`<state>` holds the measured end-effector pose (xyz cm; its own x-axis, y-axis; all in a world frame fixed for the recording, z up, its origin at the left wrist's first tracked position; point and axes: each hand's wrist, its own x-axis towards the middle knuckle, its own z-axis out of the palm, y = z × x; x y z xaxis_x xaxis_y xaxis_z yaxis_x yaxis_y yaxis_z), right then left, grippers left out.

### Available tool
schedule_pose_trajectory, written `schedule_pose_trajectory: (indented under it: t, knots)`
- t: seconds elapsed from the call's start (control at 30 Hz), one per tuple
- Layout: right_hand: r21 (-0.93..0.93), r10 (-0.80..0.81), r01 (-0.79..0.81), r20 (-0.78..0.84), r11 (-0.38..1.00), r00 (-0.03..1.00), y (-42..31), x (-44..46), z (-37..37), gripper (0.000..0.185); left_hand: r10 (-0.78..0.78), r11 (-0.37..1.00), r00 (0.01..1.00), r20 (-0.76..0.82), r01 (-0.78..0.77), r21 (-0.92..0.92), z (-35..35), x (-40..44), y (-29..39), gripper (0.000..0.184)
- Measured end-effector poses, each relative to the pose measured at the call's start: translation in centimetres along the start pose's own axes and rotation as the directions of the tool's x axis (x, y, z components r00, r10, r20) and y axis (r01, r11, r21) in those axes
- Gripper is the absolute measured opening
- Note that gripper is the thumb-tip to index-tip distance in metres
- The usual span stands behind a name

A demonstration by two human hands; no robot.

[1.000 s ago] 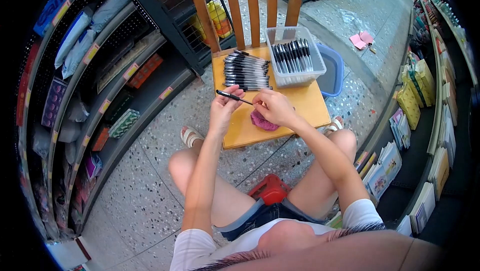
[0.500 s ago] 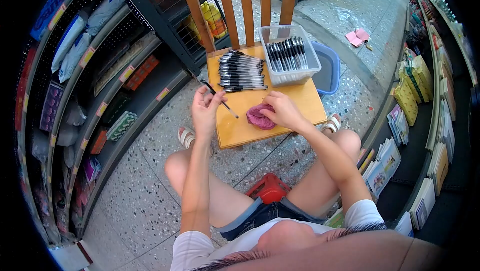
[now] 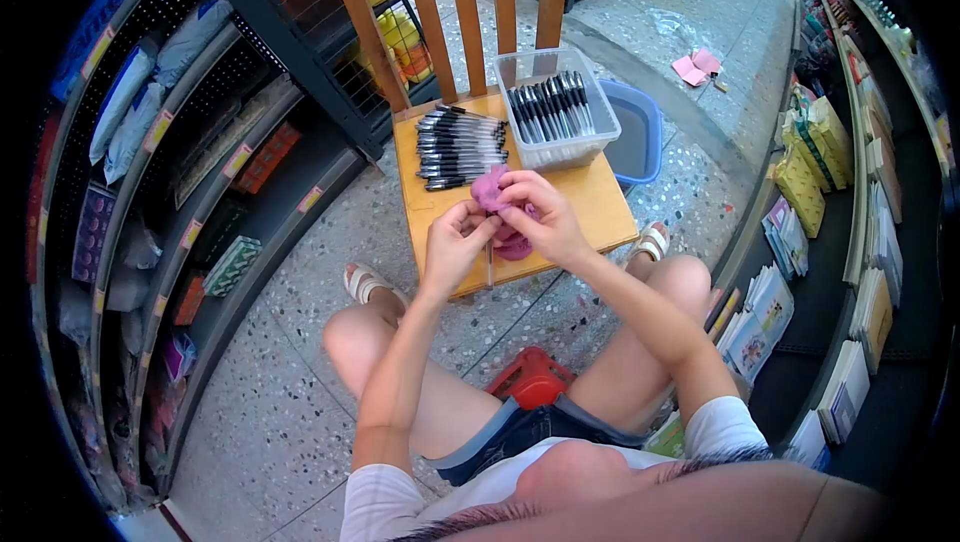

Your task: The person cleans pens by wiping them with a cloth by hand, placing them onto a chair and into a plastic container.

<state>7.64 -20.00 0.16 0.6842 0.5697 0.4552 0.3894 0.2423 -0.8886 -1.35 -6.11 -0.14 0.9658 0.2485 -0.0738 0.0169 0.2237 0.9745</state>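
Over the front of the wooden chair seat (image 3: 590, 210), my left hand (image 3: 458, 242) pinches a pen (image 3: 490, 264), its clear barrel pointing down toward me. My right hand (image 3: 545, 220) grips a pink cloth (image 3: 490, 187), which is raised around the pen's upper end; part of the cloth hangs by the seat. The two hands nearly touch. Behind them a row of black-capped pens (image 3: 460, 147) lies on the seat. To its right stands a clear plastic box (image 3: 570, 154) with several pens inside.
A blue basin (image 3: 655, 142) is on the floor behind the chair's right side. Shelves with goods curve along the left (image 3: 235, 157) and right (image 3: 850, 272). Between my legs is a red stool (image 3: 530, 377). Pink paper (image 3: 695, 67) lies on the floor further back.
My left hand has brought the pen from the left to my right hand and turned it. My right hand has lifted the cloth from the seat to the pen. The view has shifted slightly.
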Motion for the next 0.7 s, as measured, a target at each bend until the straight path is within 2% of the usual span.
schedule_pose_trajectory:
  t: [0.07,0.1,0.2,0.23,0.3,0.4,0.5,0.6,0.7]
  knots:
    - [-0.169,0.019,-0.020,-0.005,0.985,1.000,-0.7,-0.2,0.4,0.010,0.036,0.996,0.999,0.004,-0.036,0.085,0.5,-0.2,-0.1,0.016]
    - [-0.165,-0.013,0.004,-0.051,0.986,0.999,-0.3,-0.1,0.6,0.011,0.053,0.990,0.999,0.007,-0.054,0.127,0.8,-0.3,-0.2,0.015]
    - [-0.090,0.101,-0.103,-0.021,0.991,0.995,-0.1,0.0,0.5,0.012,0.044,0.977,0.999,-0.004,-0.043,0.207,1.1,-0.3,-0.9,0.010]
    - [-0.051,0.149,-0.151,-0.045,0.987,0.988,0.0,0.0,0.5,0.011,0.039,0.966,0.999,-0.025,-0.032,0.257,1.3,-0.4,-0.6,0.012]
    - [0.034,0.244,-0.241,-0.089,0.970,0.966,-0.1,0.0,0.7,0.010,0.051,0.970,0.998,-0.032,-0.042,0.241,1.4,-0.4,-0.9,0.012]
    - [-0.053,0.317,-0.321,-0.070,0.946,0.946,0.3,0.1,0.3,0.008,0.047,0.971,0.998,-0.029,-0.039,0.237,1.4,-0.4,-0.8,0.012]
    - [0.110,0.304,-0.294,-0.097,0.950,0.948,0.7,0.4,0.6,0.007,0.053,0.967,0.998,-0.025,-0.045,0.249,1.6,-0.5,-0.3,0.013]
    - [0.236,0.359,-0.331,-0.089,0.914,0.929,1.4,0.8,0.5,0.008,0.093,0.960,0.994,-0.056,-0.074,0.269,1.5,-0.4,-0.4,0.012]
    - [0.538,0.487,-0.378,-0.070,0.753,0.870,1.7,1.3,0.4,0.008,0.134,0.944,0.988,-0.082,-0.101,0.315,1.2,-0.4,-0.7,0.012]
